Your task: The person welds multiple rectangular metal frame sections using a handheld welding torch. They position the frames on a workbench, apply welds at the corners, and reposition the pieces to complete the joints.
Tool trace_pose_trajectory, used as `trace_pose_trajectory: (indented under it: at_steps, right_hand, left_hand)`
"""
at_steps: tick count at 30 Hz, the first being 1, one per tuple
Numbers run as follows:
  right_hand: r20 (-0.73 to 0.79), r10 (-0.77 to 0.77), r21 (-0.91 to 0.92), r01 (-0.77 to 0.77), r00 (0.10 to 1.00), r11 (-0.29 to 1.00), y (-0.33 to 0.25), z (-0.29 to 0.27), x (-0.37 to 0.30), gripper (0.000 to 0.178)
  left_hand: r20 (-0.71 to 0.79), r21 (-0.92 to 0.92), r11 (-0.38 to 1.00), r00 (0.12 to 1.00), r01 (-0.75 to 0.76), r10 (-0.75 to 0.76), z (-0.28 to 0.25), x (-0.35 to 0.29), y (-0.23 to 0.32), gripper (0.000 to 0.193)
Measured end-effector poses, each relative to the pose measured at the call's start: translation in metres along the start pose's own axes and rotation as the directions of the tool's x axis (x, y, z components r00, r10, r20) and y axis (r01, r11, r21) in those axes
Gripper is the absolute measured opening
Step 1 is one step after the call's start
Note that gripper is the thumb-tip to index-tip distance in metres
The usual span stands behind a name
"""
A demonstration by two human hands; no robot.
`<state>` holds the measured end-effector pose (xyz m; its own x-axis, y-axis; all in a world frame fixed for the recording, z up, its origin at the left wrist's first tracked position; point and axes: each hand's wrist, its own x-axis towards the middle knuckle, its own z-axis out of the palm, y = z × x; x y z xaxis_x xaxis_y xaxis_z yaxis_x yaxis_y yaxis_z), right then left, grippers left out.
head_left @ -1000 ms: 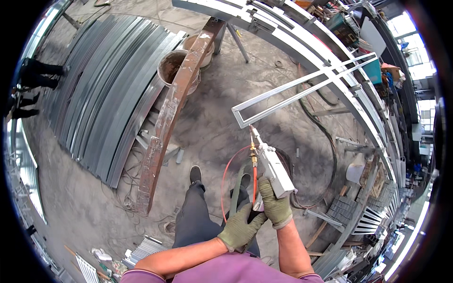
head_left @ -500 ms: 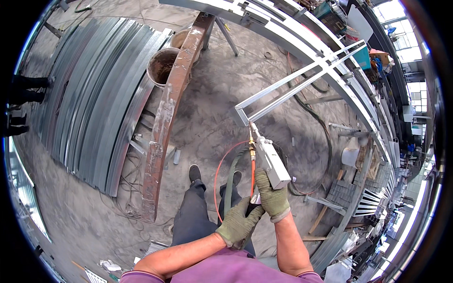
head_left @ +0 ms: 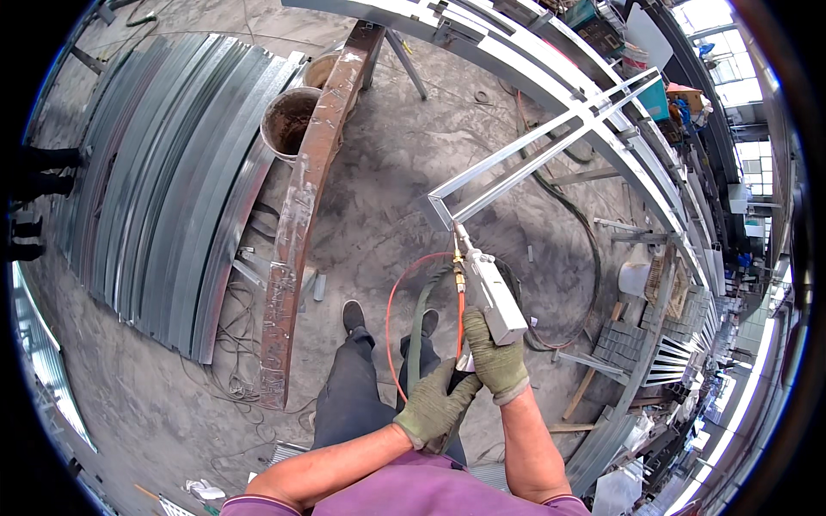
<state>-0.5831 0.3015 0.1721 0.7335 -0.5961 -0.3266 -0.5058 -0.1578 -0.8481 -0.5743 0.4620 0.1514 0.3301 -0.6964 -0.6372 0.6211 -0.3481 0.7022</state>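
A pale boxy welding gun [head_left: 492, 297] is held in front of my body, its nozzle pointing away from me. The tip meets or nearly meets the near corner of a slim metal frame [head_left: 503, 163]; contact is too small to tell. My gloved right hand [head_left: 497, 363] is closed around the gun's rear part. Lower and to the left, my gloved left hand [head_left: 433, 406] is wrapped around its lower handle, which the fingers mostly hide. A red-orange tube [head_left: 461, 322] with brass fittings runs alongside the gun. A green sleeved hose [head_left: 419, 331] loops beside my legs.
Long metal strips [head_left: 172, 189] lie on the floor at left. A rusty steel beam [head_left: 301, 224] stands nearer, with a bucket [head_left: 288, 125] beside it. A long metal rail [head_left: 533, 64] carries the frame. Stacked grey blocks [head_left: 621, 346] are at right. Another person's dark legs [head_left: 43, 168] show far left.
The surroundings shift slightly in the picture as the view moves a little. Both hands, the gun and the frame's near corner keep almost the same places.
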Motion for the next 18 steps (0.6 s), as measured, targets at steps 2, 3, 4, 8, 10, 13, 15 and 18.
trace_pose_trajectory:
  at_steps: [2, 3, 4, 8, 10, 13, 15, 18]
  right_hand:
    - [0.006, 0.017, -0.009, -0.017, 1.000, 1.000, 0.000, 0.001, 0.000, 0.027]
    - [0.003, 0.012, -0.012, -0.012, 1.000, 1.000, -0.001, 0.002, 0.000, 0.027]
    - [0.001, 0.008, -0.015, -0.008, 1.000, 1.000, 0.000, 0.002, 0.000, 0.028]
    - [0.068, 0.117, -0.103, -0.110, 0.991, 0.989, -0.012, 0.000, 0.001, 0.035]
    - [0.047, 0.060, -0.127, -0.054, 0.997, 0.990, -0.008, 0.002, 0.001, 0.032]
    - [0.011, -0.060, -0.169, 0.061, 0.998, 0.984, 0.000, 0.004, 0.003, 0.029]
    - [0.009, -0.102, -0.204, 0.102, 0.995, 0.974, 0.003, 0.004, 0.003, 0.029]
    - [0.017, -0.106, -0.230, 0.107, 0.994, 0.967, 0.004, 0.004, 0.003, 0.029]
  left_hand:
    - [0.003, -0.020, 1.000, 1.000, 0.010, -0.009, -0.001, 0.000, 0.001, 0.048]
    - [-0.003, -0.041, 0.999, 1.000, 0.013, -0.014, 0.000, -0.001, 0.002, 0.046]
    - [-0.008, -0.062, 0.998, 1.000, 0.017, -0.018, 0.000, -0.001, 0.003, 0.045]
    - [-0.010, -0.120, 0.992, 0.999, -0.044, 0.043, 0.002, 0.000, -0.006, 0.042]
    - [-0.001, -0.126, 0.991, 0.999, -0.047, 0.047, 0.001, -0.001, -0.001, 0.041]
    - [-0.016, -0.100, 0.992, 0.997, -0.083, 0.082, 0.001, -0.001, -0.003, 0.041]
    - [-0.011, -0.088, 0.994, 0.998, -0.065, 0.065, -0.001, -0.003, 0.000, 0.042]
    - [-0.013, -0.082, 0.995, 0.998, -0.054, 0.053, -0.002, -0.003, 0.000, 0.042]
